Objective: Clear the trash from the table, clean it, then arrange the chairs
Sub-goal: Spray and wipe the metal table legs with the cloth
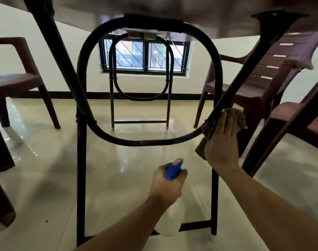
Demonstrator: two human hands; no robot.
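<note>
I am looking under the table (154, 8), whose underside fills the top of the view. Its black folding leg frame (149, 142) loops in front of me. My right hand (221, 145) presses a brown patterned cloth (235, 115) around the frame's lower right bend, where a diagonal brace meets it. My left hand (168, 183) grips a spray bottle (171, 220) with a blue trigger head and a clear body that stands near the floor. Brown plastic chairs stand at the left (19, 82) and at the right (263, 82).
A second black leg frame (141, 87) stands farther back under the table, before a barred window (143, 55). Another brown chair (299, 120) is close at the right edge, and chair legs (0, 160) crowd the left. The glossy tiled floor (118, 169) lies below.
</note>
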